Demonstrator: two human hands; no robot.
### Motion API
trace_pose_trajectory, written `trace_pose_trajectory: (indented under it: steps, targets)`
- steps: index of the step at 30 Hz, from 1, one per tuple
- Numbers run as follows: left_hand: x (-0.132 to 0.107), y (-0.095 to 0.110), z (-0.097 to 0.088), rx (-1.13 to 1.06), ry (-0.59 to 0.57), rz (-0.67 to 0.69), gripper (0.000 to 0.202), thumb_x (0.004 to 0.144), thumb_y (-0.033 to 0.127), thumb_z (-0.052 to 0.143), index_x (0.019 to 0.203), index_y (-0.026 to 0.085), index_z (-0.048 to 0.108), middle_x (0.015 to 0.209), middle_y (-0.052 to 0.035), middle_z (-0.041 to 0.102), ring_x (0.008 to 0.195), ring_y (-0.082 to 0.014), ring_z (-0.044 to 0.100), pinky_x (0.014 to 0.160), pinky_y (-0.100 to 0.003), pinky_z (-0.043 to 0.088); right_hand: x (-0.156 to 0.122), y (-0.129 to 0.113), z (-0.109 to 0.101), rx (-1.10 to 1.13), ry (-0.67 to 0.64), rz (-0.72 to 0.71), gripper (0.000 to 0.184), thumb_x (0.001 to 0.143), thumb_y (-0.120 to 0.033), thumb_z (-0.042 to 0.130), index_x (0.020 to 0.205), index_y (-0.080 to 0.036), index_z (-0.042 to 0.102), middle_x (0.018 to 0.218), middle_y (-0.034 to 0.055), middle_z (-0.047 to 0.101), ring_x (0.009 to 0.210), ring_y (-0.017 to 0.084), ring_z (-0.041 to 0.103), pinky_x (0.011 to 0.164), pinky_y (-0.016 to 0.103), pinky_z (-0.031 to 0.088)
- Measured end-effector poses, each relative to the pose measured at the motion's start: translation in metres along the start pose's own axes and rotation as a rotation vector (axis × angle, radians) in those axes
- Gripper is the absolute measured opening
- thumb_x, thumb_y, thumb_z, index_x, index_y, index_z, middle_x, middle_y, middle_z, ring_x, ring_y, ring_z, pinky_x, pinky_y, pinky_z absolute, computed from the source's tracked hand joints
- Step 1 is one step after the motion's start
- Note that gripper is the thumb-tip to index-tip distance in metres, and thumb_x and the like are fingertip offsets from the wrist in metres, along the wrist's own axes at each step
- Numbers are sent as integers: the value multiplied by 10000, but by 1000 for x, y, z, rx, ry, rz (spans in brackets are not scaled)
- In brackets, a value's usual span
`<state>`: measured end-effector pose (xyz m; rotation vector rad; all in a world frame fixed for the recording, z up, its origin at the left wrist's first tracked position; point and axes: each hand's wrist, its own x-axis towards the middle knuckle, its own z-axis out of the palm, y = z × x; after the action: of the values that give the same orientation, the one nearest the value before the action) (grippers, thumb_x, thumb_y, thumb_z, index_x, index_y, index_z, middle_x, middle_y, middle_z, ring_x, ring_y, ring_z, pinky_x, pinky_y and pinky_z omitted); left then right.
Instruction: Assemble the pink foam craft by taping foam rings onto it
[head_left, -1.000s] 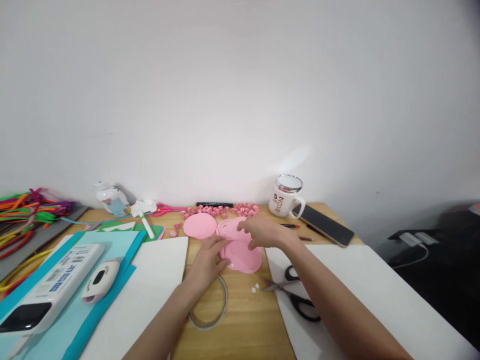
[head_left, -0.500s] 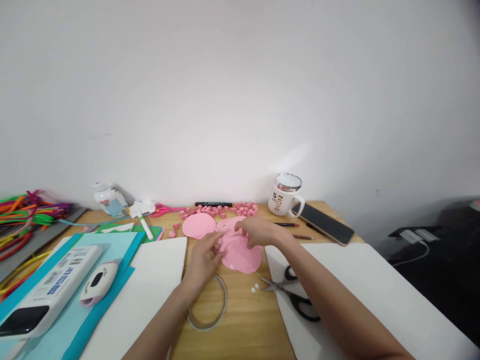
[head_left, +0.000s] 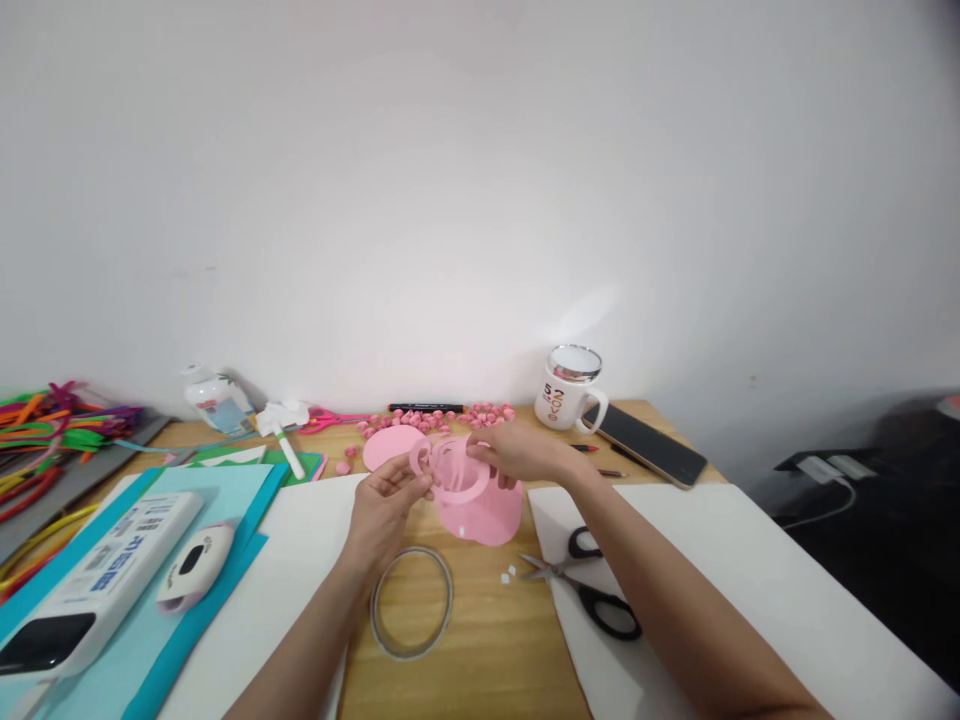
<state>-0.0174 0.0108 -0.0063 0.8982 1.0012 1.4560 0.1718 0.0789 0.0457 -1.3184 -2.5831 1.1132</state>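
Note:
A curled pink paper strip [head_left: 466, 494], looped like a spiral, is stretched between both hands. My left hand [head_left: 384, 510] pinches its left end between thumb and fingers. At its right side, the bent fingers of my right hand [head_left: 514, 455] close on the strip. Beneath lies a larger pink paper piece [head_left: 491, 520] with a small white square on it. Behind my left hand is a flat pink paper circle [head_left: 390, 445]. A roll of tape [head_left: 374, 610] lies near my left wrist. Open black-handled scissors [head_left: 559, 570] rest beside my right forearm.
Several rolled pink paper buds [head_left: 427, 422] lie along the wall by a black marker [head_left: 426, 407]. A white mug [head_left: 562, 400] and a phone [head_left: 649, 445] stand at the back right. White glue gun-like boxes aside, a long white box [head_left: 105, 575] lies left on blue paper.
My left hand has moved slightly left and now pinches the pink strip. The strip has come up off the pink paper and spread into loops between both hands.

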Motion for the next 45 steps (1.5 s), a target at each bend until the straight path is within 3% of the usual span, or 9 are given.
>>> trace_pose_trajectory:
  steps: [2, 6, 9, 17, 24, 29, 33, 37, 45]
  targets:
    - [0, 0, 0, 15, -9, -4, 308, 565, 159, 748, 864, 153, 677, 675, -2, 663, 563, -81, 558, 610, -199, 446, -2, -3, -2, 117, -21, -80, 304, 895, -338, 291, 917, -151, 529, 640, 23, 616, 448, 109, 557, 483, 208, 398]
    - [-2, -2, 0, 105, -43, -7, 291, 588, 165, 739, 871, 151, 675, 679, -9, 667, 591, -94, 564, 620, -206, 444, -2, -4, -5, 116, 152, -269, 170, 808, -264, 492, 939, -172, 548, 636, -29, 538, 504, 89, 493, 483, 190, 341]
    - [-3, -3, 0, 138, -43, 0, 252, 630, 208, 714, 872, 148, 677, 716, -18, 669, 626, -104, 562, 623, -212, 442, -3, -4, -5, 154, 222, -304, 312, 753, -219, 559, 1061, -180, 523, 685, -26, 543, 567, 98, 475, 497, 192, 337]
    - [-1, -2, -1, 158, 73, -11, 313, 602, 280, 726, 868, 125, 671, 687, -34, 664, 649, -130, 576, 633, -233, 445, -7, -15, -1, 96, 182, -295, 445, 693, -165, 603, 1128, -207, 520, 813, 7, 572, 723, 134, 531, 590, 213, 397]
    - [-4, 1, 4, 175, -74, -58, 353, 625, 295, 702, 931, 123, 666, 542, 1, 604, 517, -103, 530, 521, -207, 417, -5, -8, 16, 237, 157, -269, 371, 698, -161, 591, 1063, -158, 527, 655, -26, 569, 578, 113, 511, 500, 192, 366]
    - [-10, 9, 10, 253, -28, -132, 341, 568, 306, 736, 843, 110, 688, 552, 8, 589, 465, -82, 478, 443, -185, 373, -7, 1, 39, 378, 177, -261, 168, 703, -212, 592, 857, -145, 584, 558, -55, 504, 510, 91, 459, 485, 193, 360]
    - [-11, 9, 10, 251, -44, -166, 280, 554, 294, 747, 744, 96, 696, 432, 46, 497, 382, -43, 378, 378, -159, 304, -10, -1, 51, 493, 220, -265, 236, 696, -358, 621, 782, -141, 587, 555, -53, 475, 504, 82, 428, 458, 185, 334]
    - [-9, 7, 7, 238, -14, -141, 296, 541, 306, 753, 751, 105, 697, 519, 6, 593, 438, -76, 469, 425, -180, 370, -11, -4, 57, 466, 304, -240, 259, 686, -391, 621, 654, -141, 565, 510, -67, 400, 457, 60, 337, 406, 171, 250]
    - [-10, 4, 5, 336, -32, -106, 303, 624, 350, 690, 820, 118, 691, 420, 39, 532, 365, -72, 439, 383, -173, 350, -2, 7, 76, 513, 348, -105, 219, 756, -361, 534, 757, -148, 590, 495, -51, 478, 420, 80, 421, 409, 183, 324]
